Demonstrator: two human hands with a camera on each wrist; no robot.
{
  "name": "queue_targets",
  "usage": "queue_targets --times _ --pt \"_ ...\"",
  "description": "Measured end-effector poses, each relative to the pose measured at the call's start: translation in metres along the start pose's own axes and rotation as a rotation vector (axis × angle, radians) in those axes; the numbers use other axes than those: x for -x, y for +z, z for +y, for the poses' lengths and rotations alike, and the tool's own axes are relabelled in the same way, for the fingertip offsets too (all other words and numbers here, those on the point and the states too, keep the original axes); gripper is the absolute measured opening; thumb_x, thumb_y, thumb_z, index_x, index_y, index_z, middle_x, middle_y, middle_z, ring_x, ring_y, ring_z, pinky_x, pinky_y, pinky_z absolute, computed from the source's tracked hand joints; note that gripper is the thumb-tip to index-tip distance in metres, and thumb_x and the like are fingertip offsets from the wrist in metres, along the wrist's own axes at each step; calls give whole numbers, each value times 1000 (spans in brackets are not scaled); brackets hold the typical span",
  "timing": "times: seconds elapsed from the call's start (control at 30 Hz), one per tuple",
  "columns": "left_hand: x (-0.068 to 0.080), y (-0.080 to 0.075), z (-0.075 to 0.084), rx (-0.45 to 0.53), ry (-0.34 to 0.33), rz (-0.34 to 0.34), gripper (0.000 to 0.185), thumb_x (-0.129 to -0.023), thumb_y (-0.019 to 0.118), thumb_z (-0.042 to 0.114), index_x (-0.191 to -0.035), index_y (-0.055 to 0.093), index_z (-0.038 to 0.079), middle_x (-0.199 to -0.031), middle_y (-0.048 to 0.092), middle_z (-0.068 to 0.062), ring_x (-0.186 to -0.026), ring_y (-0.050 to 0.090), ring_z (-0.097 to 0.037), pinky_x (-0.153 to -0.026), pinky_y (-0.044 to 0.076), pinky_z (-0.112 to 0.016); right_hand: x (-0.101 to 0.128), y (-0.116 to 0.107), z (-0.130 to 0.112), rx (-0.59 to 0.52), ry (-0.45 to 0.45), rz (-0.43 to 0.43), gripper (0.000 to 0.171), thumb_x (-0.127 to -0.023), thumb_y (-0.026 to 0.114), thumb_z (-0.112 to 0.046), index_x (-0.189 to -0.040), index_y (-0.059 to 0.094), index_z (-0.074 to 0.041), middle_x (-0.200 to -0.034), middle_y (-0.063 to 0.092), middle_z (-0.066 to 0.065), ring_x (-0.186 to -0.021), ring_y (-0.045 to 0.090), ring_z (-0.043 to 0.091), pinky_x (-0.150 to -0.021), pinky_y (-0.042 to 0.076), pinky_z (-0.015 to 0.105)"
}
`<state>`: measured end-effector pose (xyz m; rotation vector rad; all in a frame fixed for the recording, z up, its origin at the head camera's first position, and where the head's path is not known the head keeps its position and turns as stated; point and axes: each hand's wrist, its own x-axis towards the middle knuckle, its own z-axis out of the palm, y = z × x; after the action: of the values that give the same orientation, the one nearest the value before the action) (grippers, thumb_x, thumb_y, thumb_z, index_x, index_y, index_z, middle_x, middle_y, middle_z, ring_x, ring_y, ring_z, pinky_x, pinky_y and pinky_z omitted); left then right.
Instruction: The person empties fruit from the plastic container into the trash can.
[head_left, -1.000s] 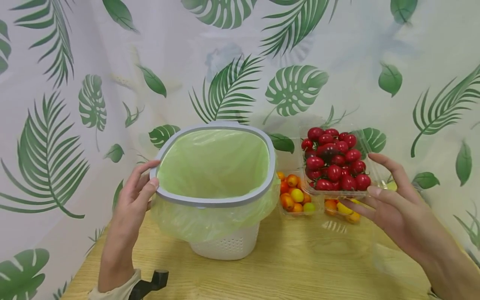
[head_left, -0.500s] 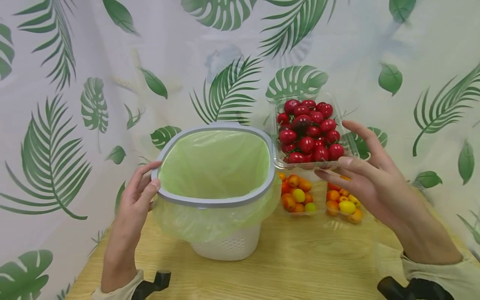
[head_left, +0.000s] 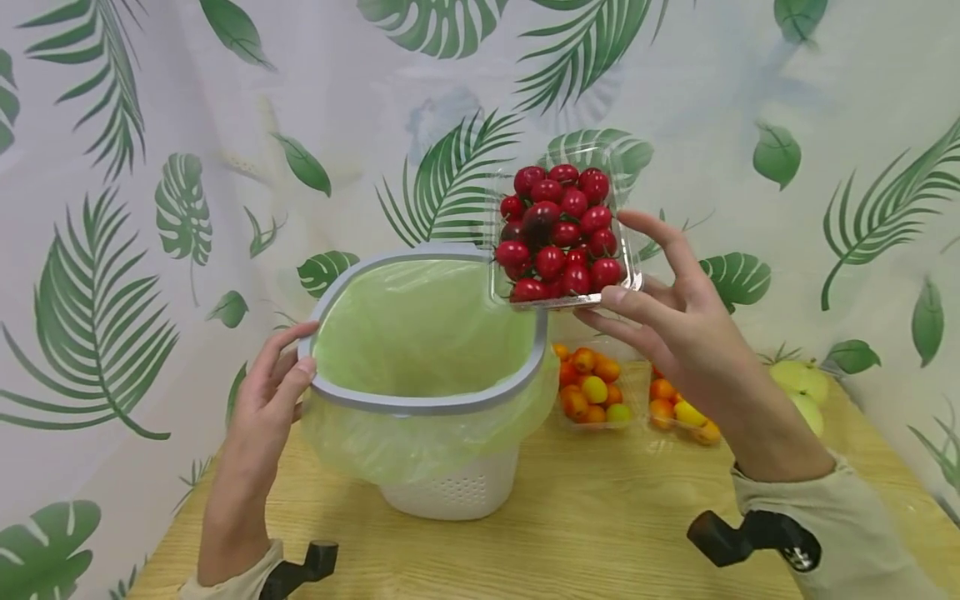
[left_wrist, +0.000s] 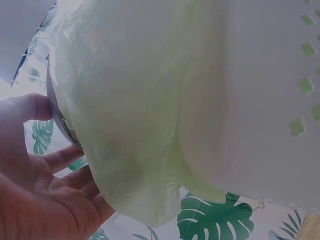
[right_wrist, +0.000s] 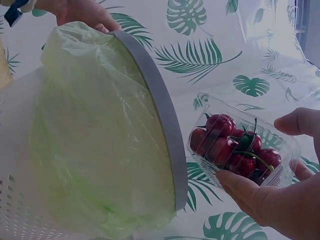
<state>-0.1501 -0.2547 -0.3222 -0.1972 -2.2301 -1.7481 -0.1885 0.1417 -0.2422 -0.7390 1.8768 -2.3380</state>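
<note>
A white perforated bin (head_left: 450,492) with a grey rim (head_left: 420,404) and a pale green bag liner (head_left: 427,325) stands on the wooden table. My left hand (head_left: 277,375) grips the rim at its left side, thumb on top; in the left wrist view the fingers (left_wrist: 65,160) curl under the bag (left_wrist: 150,110). My right hand (head_left: 660,308) holds a clear plastic punnet of red cherry tomatoes (head_left: 558,233) raised above the bin's right rear corner. The right wrist view shows the punnet (right_wrist: 240,147) pinched between thumb and fingers beside the rim (right_wrist: 160,110).
Two clear punnets of orange and yellow tomatoes (head_left: 592,392) (head_left: 682,408) sit on the table (head_left: 600,533) right of the bin. Pale green fruits (head_left: 802,387) lie at the far right. A leaf-print curtain (head_left: 112,208) hangs close behind.
My right hand has lifted the red tomato punnet up and leftward, from beside the other punnets to above the bin's right rim. The left hand has stayed on the rim.
</note>
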Motion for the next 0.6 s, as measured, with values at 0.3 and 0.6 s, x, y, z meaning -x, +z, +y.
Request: queue_targets --times 0.3,0.6 --pt "-1 1 -1 -2 -3 -2 41 -111 46 27 -151 47 19 -143 57 -12 -105 58 -17 -79 43 -31 -13 15 7 53 -44 7 67 -101 59 1 -156 34 -27 -157 32 17 -137 47 39 -96 51 40" --pt "0 -1 -1 -17 -4 -7 42 -111 45 28 -152 46 20 -147 55 -10 -111 59 -18 -86 46 -33 -18 22 22 245 -69 35 70 -97 69 -8 -155 37 -32 -158 34 10 -137 49 39 -95 53 35"
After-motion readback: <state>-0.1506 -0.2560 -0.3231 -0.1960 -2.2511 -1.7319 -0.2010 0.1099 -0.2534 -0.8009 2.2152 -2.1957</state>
